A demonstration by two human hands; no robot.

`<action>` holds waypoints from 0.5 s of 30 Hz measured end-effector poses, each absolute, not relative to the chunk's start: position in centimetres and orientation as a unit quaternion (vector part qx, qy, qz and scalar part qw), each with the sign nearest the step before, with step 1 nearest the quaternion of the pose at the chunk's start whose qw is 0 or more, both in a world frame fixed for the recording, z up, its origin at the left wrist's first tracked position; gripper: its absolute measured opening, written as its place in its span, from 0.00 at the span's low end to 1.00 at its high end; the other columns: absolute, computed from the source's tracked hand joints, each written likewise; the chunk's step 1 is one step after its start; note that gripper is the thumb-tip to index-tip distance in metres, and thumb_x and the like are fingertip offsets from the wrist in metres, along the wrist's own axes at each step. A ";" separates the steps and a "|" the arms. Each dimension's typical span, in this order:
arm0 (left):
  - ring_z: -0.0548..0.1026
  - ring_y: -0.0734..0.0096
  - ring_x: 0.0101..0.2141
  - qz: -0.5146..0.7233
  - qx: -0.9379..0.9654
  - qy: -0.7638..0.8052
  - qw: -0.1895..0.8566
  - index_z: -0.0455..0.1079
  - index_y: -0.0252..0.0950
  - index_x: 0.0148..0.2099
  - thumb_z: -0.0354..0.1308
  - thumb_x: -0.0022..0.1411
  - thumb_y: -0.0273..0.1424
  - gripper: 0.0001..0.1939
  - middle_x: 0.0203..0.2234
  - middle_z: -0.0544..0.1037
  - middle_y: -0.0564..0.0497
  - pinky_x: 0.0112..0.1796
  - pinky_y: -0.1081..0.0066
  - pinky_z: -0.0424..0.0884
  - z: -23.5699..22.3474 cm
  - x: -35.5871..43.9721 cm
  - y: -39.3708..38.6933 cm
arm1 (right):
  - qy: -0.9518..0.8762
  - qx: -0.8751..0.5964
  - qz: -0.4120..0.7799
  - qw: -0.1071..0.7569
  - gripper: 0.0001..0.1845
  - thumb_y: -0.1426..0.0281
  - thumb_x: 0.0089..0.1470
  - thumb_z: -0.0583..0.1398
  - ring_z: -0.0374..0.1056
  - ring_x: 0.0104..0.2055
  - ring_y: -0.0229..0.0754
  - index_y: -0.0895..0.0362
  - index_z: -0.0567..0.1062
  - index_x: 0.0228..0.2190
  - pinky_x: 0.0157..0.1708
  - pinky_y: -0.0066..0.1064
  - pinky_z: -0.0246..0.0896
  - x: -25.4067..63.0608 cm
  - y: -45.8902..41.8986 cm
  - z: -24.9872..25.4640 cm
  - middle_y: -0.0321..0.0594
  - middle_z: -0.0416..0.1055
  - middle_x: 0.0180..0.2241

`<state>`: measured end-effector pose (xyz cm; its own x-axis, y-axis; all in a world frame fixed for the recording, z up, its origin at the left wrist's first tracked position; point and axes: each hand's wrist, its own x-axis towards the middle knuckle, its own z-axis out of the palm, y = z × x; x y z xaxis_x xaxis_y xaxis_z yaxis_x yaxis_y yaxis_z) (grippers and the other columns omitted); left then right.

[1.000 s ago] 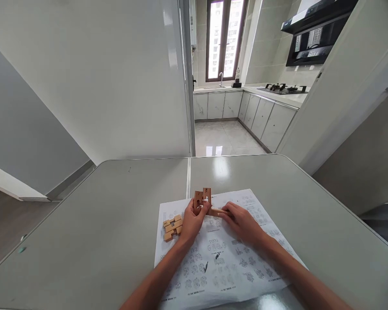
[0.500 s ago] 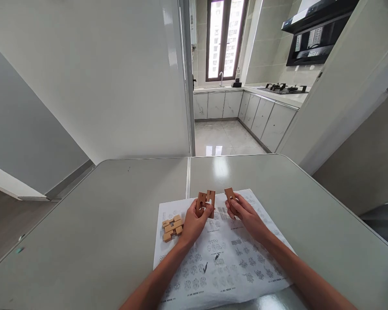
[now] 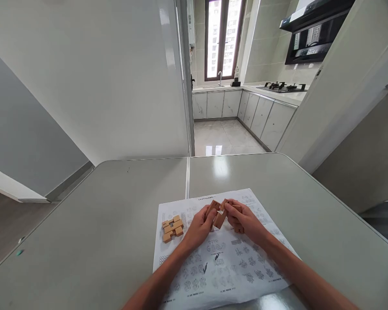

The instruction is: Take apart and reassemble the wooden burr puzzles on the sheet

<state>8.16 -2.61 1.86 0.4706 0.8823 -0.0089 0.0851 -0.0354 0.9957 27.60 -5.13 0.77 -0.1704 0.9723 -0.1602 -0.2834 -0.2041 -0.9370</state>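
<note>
Several notched wooden puzzle pieces (image 3: 220, 219) are between my two hands, above a printed sheet (image 3: 228, 282). My left hand (image 3: 198, 226) pinches the pieces on the left side, thumb on top. My right hand (image 3: 245, 219) is closed on a piece at the right, one end of which bears a dark mark and shows below its fingers. The pieces meet or nearly meet at the middle; whether they interlock I cannot tell, since fingers cover much of them. A cluster of joined lighter wooden pieces (image 3: 172, 228) lies on the sheet, left of my left hand.
The sheet, covered with small line diagrams, rests on a grey-green table (image 3: 84, 241) with a seam (image 3: 188, 176) down its middle. Past the far edge stand a white panel (image 3: 116, 86) and a kitchen with a cooktop (image 3: 283, 88). A small green bit (image 3: 20, 252) is at far left.
My right hand first drew its piece away from the left hand's pieces and raised it upright. Now both hands have come together, with the pieces tilted and touching or nearly so.
</note>
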 end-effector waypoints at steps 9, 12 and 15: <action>0.54 0.75 0.24 0.371 0.535 0.371 0.662 0.77 0.35 0.49 0.51 0.68 0.57 0.31 0.32 0.69 0.51 0.27 0.71 0.54 1.6 7.9 -1.8 | -0.387 -0.451 0.593 0.544 0.25 0.43 0.58 0.62 0.66 0.32 0.43 0.52 0.71 0.30 0.27 0.30 0.64 27.8 -4.6 0.6 0.39 0.70 0.32; 0.57 0.73 0.26 0.374 0.520 0.363 0.677 0.77 0.34 0.50 0.52 0.68 0.56 0.30 0.33 0.69 0.50 0.30 0.71 0.59 1.4 7.7 -1.7 | -0.388 -0.434 0.600 0.549 0.24 0.43 0.60 0.60 0.70 0.37 0.46 0.51 0.71 0.31 0.34 0.34 0.68 27.8 -4.4 0.3 0.41 0.73 0.35; 0.58 0.74 0.28 0.378 0.493 0.346 0.703 0.76 0.33 0.53 0.56 0.67 0.55 0.30 0.34 0.67 0.50 0.32 0.71 0.60 1.4 7.7 -1.6 | -0.367 -0.411 0.628 0.549 0.21 0.46 0.61 0.62 0.67 0.31 0.42 0.50 0.72 0.35 0.31 0.32 0.66 27.8 -4.4 0.1 0.36 0.70 0.30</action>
